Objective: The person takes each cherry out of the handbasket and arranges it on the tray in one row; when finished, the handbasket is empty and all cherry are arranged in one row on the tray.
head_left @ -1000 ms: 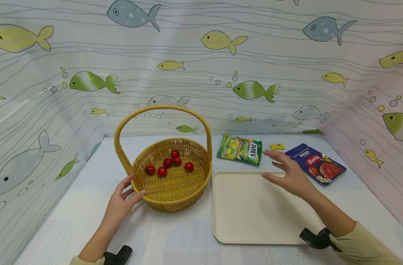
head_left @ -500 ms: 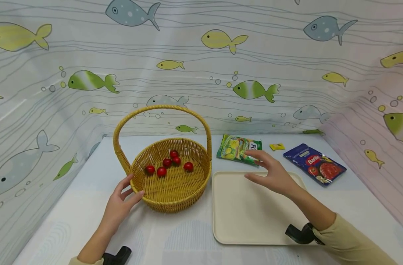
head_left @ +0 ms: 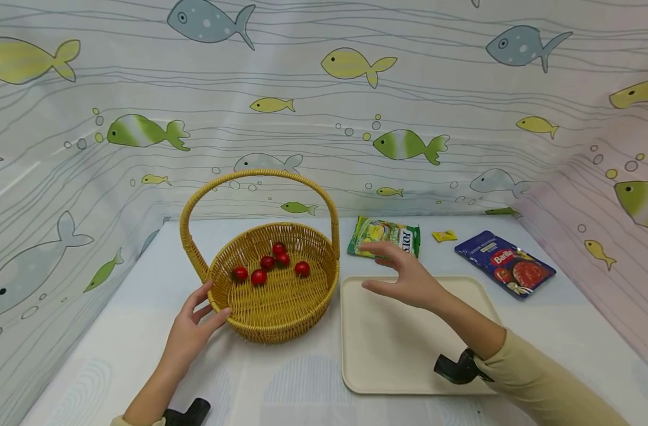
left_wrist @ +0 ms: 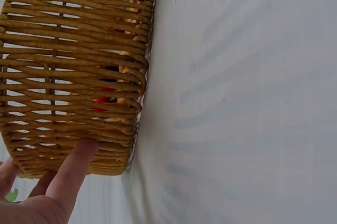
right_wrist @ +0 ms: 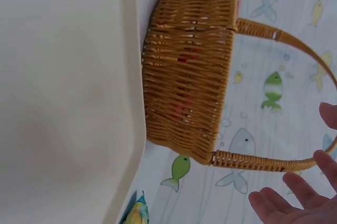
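A yellow wicker basket [head_left: 273,334] with a tall arched handle holds several small, shiny red round fruits [head_left: 258,277]. My left hand [head_left: 191,334] touches its left side near the handle's foot, thumb and fingers spread. In the left wrist view, one fingertip [left_wrist: 84,153] presses the woven outer wall. My right hand [head_left: 404,278] hovers over the cream tray [head_left: 409,355], to the right of the basket, holding nothing, thumb and fingers apart. The right wrist view shows the same hand's fingers [right_wrist: 300,190] overlapping the basket's handle [right_wrist: 263,161].
Behind the tray lies a green snack packet [head_left: 374,231], partly covered by my right hand. A small yellow packet [head_left: 444,236] and a blue Barilla pouch [head_left: 505,263] lie to its right. A fish-patterned sheet [head_left: 313,130] rises behind the table.
My right hand has moved left across the tray, from near the blue pouch to in front of the green packet. My left hand and the basket have stayed in place.
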Available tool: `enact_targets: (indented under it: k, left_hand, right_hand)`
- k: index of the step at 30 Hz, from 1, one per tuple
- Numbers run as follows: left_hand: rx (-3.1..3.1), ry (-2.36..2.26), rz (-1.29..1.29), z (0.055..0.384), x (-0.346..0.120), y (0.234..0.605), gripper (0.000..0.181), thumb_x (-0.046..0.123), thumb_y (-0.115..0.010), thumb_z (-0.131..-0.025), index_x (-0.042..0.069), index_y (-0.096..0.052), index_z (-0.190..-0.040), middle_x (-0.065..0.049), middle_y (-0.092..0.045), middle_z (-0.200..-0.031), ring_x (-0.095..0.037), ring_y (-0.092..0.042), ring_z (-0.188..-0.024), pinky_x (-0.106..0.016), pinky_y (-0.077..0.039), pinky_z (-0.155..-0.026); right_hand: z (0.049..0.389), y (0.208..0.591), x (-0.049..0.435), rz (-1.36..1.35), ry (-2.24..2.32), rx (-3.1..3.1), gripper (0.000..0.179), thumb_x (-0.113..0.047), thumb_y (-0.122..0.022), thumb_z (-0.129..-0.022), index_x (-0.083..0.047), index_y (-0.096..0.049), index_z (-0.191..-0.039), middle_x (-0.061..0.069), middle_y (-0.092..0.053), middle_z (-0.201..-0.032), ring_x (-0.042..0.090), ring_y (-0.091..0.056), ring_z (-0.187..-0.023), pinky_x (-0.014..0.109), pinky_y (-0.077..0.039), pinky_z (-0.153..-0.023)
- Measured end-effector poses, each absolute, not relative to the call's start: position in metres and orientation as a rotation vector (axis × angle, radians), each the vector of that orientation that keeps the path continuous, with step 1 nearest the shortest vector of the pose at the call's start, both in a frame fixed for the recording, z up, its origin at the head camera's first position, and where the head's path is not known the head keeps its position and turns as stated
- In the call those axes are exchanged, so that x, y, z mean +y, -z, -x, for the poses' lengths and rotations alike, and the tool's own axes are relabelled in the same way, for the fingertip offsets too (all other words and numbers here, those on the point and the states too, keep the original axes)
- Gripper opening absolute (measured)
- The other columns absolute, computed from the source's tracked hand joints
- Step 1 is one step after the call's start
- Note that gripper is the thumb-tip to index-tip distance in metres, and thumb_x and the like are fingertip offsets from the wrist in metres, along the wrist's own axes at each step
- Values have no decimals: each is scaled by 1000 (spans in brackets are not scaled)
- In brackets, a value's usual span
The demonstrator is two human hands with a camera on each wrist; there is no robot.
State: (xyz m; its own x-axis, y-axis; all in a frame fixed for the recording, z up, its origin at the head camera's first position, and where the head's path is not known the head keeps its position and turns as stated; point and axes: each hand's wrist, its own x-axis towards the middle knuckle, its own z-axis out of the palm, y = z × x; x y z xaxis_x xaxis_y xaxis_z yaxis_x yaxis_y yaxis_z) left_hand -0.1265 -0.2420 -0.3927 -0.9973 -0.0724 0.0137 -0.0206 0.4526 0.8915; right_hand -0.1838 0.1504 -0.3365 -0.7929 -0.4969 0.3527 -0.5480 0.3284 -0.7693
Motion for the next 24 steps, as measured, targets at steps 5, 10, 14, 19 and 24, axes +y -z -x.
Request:
enact_targets:
  k: [5, 10, 14, 19, 24]
  left_hand:
    - [-2639, 1607, -85, 127, -242, 393, 76, 27, -62, -91, 10, -16, -149, -19, -22, -147, -38, -35, -127, -32, -47, -87]
    - [-2626, 1620, -86, 127, -242, 393, 76, 27, -62, -91, 10, -17, -149, -20, -22, -146, -38, -35, -127, -21, -45, -82]
    - [-2613, 1624, -80, 127, -241, 394, 75, 25, -62, -91, 9, -17, -149, -20, -23, -146, -38, -35, -126, -17, -44, -79]
    - [-2610, 1633, -84, 127, -241, 394, 75, 25, -62, -91, 10, -17, -149, -19, -23, -146, -37, -35, -127, -16, -44, -79]
    - [-2628, 1623, -102, 127, -241, 393, 76, 25, -62, -91, 11, -17, -149, -20, -22, -147, -38, -35, -127, -23, -45, -83]
  right_hand:
    - [188, 333, 136, -1047, -1556, -2515, 57, -13, -74, -81, -10, -50, -133, 4, -48, -133, 20, -45, -122, 35, -37, -100]
    - [192, 328, 123, -1086, -1567, -2533, 55, -14, -73, -82, -6, -50, -132, 9, -50, -132, 23, -45, -122, 37, -39, -98]
    - [198, 325, 112, -1119, -1562, -2555, 55, -13, -72, -82, -5, -50, -131, 10, -50, -131, 26, -45, -122, 38, -40, -97]
    - [206, 320, 100, -1132, -1587, -2619, 55, -16, -72, -82, -7, -51, -131, 7, -49, -133, 26, -45, -123, 42, -39, -98]
    - [215, 316, 87, -1193, -1584, -2663, 52, -15, -70, -83, -9, -51, -131, 4, -50, -132, 24, -47, -121, 44, -39, -98]
